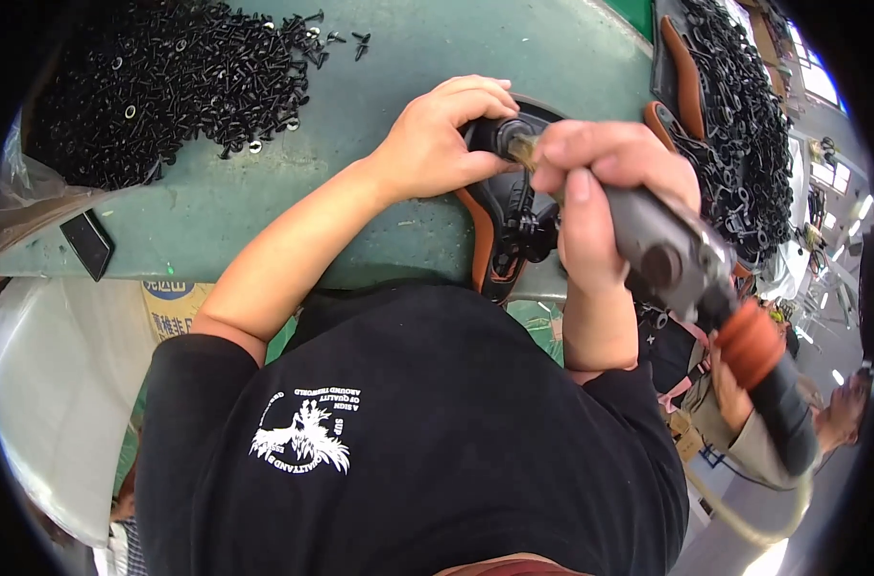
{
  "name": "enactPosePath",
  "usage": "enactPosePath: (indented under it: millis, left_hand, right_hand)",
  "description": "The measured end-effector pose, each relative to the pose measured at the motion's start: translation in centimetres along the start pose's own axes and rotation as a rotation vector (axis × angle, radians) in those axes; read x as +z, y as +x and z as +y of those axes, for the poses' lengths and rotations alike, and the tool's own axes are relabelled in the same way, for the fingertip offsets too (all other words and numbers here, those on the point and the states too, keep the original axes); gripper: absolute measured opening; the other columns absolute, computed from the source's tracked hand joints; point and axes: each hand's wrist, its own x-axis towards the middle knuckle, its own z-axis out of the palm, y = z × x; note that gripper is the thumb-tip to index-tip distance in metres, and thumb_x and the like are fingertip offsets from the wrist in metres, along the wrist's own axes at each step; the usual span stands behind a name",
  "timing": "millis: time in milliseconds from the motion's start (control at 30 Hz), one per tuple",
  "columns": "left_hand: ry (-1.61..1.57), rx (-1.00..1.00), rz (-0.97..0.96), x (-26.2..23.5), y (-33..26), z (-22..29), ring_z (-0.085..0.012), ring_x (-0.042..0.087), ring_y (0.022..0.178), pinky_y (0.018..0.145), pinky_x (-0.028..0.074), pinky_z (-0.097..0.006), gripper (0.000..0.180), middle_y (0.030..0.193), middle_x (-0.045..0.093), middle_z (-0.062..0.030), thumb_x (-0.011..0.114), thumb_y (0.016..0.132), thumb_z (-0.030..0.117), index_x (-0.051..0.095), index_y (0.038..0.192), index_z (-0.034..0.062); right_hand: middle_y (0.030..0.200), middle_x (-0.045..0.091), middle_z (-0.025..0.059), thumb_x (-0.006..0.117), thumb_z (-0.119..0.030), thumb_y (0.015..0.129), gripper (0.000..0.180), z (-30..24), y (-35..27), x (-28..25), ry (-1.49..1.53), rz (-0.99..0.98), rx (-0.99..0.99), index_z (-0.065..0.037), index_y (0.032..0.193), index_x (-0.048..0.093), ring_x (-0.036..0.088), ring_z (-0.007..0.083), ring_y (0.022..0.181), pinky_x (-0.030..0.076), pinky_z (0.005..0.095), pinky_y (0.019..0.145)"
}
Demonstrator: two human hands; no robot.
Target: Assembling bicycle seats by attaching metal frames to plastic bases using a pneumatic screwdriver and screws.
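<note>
A bicycle saddle (484,235) lies underside up at the table's near edge, black with brown sides. My left hand (437,139) is closed around its far, wide end, the fingers over the rim and the thumb near the driver's tip. In my right hand (614,173) is a grey power screwdriver (653,240), its body slanting down to the right with an orange band on it. The driver's nose meets the saddle's underside beside my left thumb. Whether a screw sits under the tip is hidden. Black metal fittings (526,216) show along the saddle's middle.
A large heap of black screws (187,91) covers the green table's (370,240) far left. Below it lie a plastic bag (34,197) and a black flat object (88,243). More saddles (684,72) and piled black parts (744,134) are at right. Another person (773,432) is at lower right.
</note>
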Motion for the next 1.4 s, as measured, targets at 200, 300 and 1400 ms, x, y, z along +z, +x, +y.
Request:
enactPosePath:
  millis: [200,300,1400]
  left_hand:
    - [-0.028,-0.066,0.043,0.2,-0.2,0.4,-0.0339,0.068,0.122,0.104,0.055,-0.042,0.041,0.117,0.073,-0.0150,0.089,0.069,0.009,0.071,0.105,0.0014]
    - [0.139,-0.041,0.116,1.3,-2.1,1.7,-0.0373,0.067,0.123,0.107,0.053,-0.045,0.045,0.120,0.071,-0.0187,0.088,0.067,0.012,0.070,0.107,0.0015]
    - [-0.957,-0.537,-0.239,5.0,-0.3,11.6,-0.0218,0.072,0.088,0.077,0.061,-0.032,0.021,0.114,0.068,-0.0189,0.076,0.091,-0.008,0.076,0.112,-0.0054]
  right_hand:
    - [0.113,0.069,0.0272,0.063,0.007,0.091,0.029,-0.4,0.3,-1.0,0.035,-0.080,0.097,-0.002,0.117,0.053,0.069,0.0207,0.076,0.060,0.0371,0.076]
    - [0.119,0.064,0.0309,0.065,-0.002,0.097,0.033,-3.3,-0.3,-1.7,-0.073,-0.201,0.079,-0.004,0.126,0.048,0.065,0.0217,0.074,0.058,0.0414,0.075]
    - [0.115,0.069,0.0106,0.073,0.000,0.088,0.042,-10.5,-7.2,-12.9,0.498,0.001,-0.169,-0.008,0.126,0.056,0.072,0.0173,0.074,0.062,0.0334,0.068]
